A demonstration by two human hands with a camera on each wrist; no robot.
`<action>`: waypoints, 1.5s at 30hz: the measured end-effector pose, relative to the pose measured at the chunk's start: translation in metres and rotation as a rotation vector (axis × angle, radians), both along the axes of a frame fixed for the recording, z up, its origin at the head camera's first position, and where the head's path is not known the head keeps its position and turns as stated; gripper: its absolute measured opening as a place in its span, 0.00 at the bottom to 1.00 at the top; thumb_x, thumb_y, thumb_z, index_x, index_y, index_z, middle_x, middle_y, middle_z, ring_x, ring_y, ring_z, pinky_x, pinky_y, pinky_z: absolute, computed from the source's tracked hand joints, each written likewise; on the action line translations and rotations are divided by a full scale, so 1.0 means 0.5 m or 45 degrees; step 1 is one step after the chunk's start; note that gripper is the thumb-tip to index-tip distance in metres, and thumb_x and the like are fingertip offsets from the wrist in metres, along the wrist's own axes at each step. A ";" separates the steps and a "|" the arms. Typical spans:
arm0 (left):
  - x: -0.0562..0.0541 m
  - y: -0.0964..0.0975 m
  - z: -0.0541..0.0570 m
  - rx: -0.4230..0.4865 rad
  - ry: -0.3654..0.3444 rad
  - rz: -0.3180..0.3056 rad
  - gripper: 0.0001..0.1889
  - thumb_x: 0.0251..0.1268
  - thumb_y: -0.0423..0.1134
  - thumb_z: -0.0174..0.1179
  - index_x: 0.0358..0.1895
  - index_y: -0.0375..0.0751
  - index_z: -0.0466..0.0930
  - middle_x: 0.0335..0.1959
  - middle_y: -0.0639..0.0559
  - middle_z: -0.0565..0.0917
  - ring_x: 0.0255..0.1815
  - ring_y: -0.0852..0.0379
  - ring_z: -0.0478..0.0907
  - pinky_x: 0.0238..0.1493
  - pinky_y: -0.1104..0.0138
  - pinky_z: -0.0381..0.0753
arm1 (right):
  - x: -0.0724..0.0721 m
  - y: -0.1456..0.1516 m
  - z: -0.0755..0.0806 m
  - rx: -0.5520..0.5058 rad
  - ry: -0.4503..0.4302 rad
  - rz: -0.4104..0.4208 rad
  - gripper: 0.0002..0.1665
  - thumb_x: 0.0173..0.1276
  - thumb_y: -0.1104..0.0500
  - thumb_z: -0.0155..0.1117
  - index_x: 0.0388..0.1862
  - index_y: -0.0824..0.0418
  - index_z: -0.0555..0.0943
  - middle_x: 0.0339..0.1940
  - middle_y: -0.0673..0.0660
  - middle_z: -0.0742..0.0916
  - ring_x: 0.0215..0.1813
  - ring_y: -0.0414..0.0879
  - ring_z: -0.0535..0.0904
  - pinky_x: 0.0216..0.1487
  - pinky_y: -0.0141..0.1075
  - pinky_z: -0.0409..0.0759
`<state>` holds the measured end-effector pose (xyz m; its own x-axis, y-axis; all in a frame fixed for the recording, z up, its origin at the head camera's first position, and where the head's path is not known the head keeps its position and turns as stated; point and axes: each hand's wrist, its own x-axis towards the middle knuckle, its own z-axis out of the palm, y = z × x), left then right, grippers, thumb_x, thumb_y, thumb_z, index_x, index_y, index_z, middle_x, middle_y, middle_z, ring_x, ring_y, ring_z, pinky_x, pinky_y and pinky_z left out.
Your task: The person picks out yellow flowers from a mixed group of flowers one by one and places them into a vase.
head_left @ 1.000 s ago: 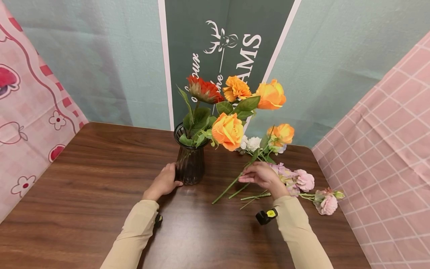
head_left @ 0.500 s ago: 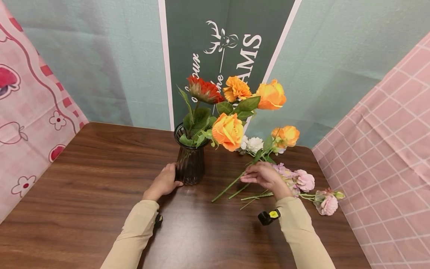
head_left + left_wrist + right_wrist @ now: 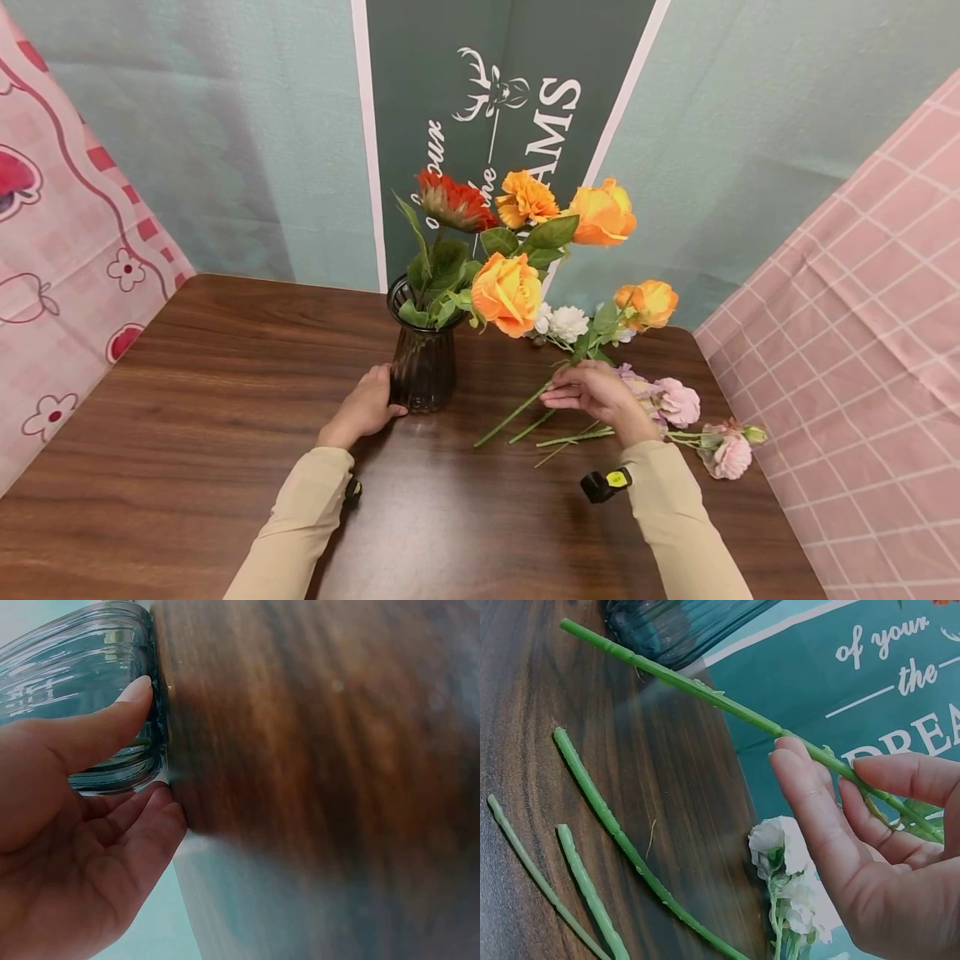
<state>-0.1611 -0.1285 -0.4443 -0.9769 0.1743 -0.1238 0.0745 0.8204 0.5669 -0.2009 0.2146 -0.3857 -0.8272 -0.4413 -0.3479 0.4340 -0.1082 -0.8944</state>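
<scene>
A dark, ribbed glass vase (image 3: 424,371) stands upright on the table, holding a red flower (image 3: 456,202), an orange carnation (image 3: 527,198) and two orange roses (image 3: 507,293). My left hand (image 3: 363,405) grips the vase low at its left side. The left wrist view shows the thumb along the glass (image 3: 82,675) near the base, fingers on the other side. Right of the vase, my right hand (image 3: 592,392) pinches the green stem (image 3: 705,691) of an orange rose (image 3: 648,302) between thumb and fingers. Its bare stem end points down toward the vase; its bloom leans to the upper right.
White flowers (image 3: 567,322) lie behind my right hand. Pink flowers (image 3: 678,403) lie on the table (image 3: 187,400) to its right, with several loose stem ends (image 3: 592,885) pointing left. A fabric backdrop (image 3: 285,150) rises behind the table, with pink cloths (image 3: 847,333) at both sides.
My right hand has shifted slightly right with the rose, and its bloom has swung right and a little down. My left hand stays on the vase.
</scene>
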 end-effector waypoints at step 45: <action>-0.004 -0.002 -0.002 -0.015 0.039 -0.012 0.37 0.56 0.38 0.63 0.61 0.19 0.55 0.55 0.28 0.65 0.60 0.35 0.61 0.59 0.49 0.62 | 0.000 -0.009 0.113 -0.245 0.159 0.095 0.18 0.67 0.76 0.38 0.32 0.71 0.78 0.31 0.68 0.84 0.39 0.58 0.83 0.46 0.46 0.78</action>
<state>-0.1628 -0.1297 -0.4455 -0.9786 0.1818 -0.0962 0.0990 0.8264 0.5543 -0.2008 0.2103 -0.3293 -0.8210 -0.5513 -0.1483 0.3343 -0.2536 -0.9077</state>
